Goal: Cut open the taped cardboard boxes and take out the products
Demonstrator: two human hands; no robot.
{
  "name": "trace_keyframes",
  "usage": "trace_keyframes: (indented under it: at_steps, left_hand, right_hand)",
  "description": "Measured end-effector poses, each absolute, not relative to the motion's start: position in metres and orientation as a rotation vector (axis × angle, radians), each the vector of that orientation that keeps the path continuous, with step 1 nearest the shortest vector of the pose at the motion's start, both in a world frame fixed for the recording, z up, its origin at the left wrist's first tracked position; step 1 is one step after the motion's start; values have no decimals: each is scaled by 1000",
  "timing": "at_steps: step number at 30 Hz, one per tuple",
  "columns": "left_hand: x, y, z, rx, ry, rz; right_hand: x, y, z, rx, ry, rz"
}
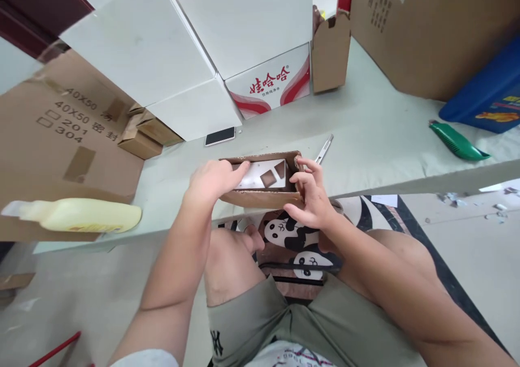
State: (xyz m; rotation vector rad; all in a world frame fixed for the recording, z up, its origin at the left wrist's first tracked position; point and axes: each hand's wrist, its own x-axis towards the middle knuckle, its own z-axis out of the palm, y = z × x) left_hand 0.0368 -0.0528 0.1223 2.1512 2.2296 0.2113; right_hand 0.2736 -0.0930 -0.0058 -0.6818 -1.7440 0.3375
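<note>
A small open cardboard box sits near the front edge of the table. Inside it lies a white package with brown squares. My left hand grips the box's left end, its thumb stretched over the package and its other fingers mostly hidden. At the right end, my right hand has its bent fingers apart, with fingertips at the box's rim and the thumb spread near its front wall. Just behind that hand, a silver utility knife lies on the table.
Behind stand white cartons and a phone. A pale yellow bottle and a large brown carton are left. On the right are a green cutter-like tool, a blue container and another large carton.
</note>
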Motion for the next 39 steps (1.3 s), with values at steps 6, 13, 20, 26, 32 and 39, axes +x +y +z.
trace_keyframes:
  at_steps: [6,13,20,26,32,39]
  left_hand:
    - [72,-47,145,1873,2235,-443]
    - [81,-39,152,1852,2124,-145]
    - [95,-62,175,2045,1922,404]
    - [98,-58,162,1868,1898,726]
    - [88,-54,157,1790,2211,261]
    - [97,-63,152,1947,2068,857]
  right_hand:
    - [279,-93,-14,-761,-1826,520]
    - [287,-79,-25,-941,-1822,752]
    - [286,-80,-22,-1010,-1832,705]
    - [282,-79,-23,-1026,-1847,606]
    - [281,-78,-21,-973,-1885,533]
    - [280,-78,-21,-1002,-1880,578]
